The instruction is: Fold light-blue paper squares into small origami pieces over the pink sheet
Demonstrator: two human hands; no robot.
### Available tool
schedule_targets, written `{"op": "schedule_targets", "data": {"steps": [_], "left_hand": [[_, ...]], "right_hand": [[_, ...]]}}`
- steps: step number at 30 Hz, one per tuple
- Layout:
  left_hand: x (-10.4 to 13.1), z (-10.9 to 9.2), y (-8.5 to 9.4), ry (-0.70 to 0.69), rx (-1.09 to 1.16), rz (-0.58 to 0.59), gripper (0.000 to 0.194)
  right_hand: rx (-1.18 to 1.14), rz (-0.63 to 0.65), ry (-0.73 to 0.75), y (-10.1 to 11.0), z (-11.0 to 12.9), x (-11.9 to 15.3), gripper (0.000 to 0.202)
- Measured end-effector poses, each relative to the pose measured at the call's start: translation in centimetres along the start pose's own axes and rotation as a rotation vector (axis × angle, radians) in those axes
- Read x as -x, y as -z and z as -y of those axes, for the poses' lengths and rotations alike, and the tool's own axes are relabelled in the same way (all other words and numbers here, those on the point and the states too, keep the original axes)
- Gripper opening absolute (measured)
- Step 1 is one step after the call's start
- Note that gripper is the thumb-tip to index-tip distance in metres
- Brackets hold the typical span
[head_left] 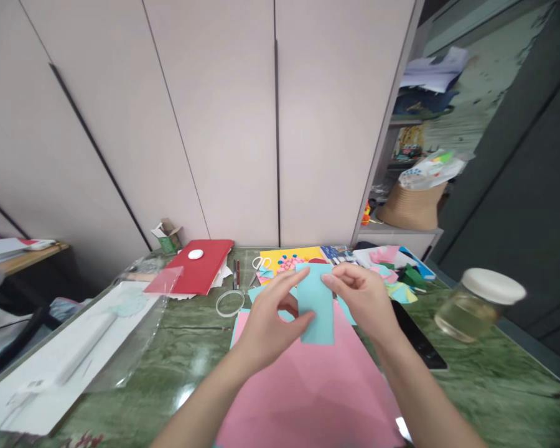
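A light blue paper rectangle [318, 311] is held upright above a large pink sheet [312, 398] on the table. My left hand [275, 317] grips its left side, fingers near the top and thumb lower down on the edge. With thumb and index finger, my right hand [359, 292] pinches its upper right corner. Behind the paper lie white-handled scissors [262, 264], a yellow sheet [308, 253] and a heap of small pink and blue pieces [292, 262].
On the left are a red folder [196, 264] with a white round object [196, 254], a roll of clear tape [230, 303] and a white sheet [46, 373]. To the right stand a lidded jar [478, 305], a black tablet-like slab [420, 339] and paper scraps [401, 291].
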State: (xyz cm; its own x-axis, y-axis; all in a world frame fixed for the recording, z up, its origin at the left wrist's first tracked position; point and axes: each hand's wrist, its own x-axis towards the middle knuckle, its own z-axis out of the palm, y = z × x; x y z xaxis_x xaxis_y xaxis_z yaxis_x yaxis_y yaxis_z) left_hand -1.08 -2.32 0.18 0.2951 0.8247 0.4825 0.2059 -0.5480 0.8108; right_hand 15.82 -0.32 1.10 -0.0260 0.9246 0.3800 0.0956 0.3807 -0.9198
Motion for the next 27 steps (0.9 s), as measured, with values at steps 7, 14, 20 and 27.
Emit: {"op": "schedule_targets", "data": {"steps": [7, 14, 20, 27], "left_hand": [[-0.1, -0.11, 0.15, 0.026, -0.034, -0.01, 0.064], [-0.02, -0.08, 0.25, 0.039, -0.052, -0.008, 0.066], [0.0, -0.17, 0.15, 0.048, -0.088, -0.013, 0.067], [-0.05, -0.1, 0.46, 0.025, -0.116, -0.027, 0.068]], "right_hand": [[-0.032, 0.118, -0.045, 0.21, 0.33, -0.07, 0.019], [-0.045, 0.141, -0.057, 0.43, 0.1, -0.21, 0.021], [-0.015, 0.108, -0.037, 0.21, -0.03, -0.22, 0.021], [-0.071, 0.241, -0.072, 0.4, 0.18, -0.42, 0.02]]}}
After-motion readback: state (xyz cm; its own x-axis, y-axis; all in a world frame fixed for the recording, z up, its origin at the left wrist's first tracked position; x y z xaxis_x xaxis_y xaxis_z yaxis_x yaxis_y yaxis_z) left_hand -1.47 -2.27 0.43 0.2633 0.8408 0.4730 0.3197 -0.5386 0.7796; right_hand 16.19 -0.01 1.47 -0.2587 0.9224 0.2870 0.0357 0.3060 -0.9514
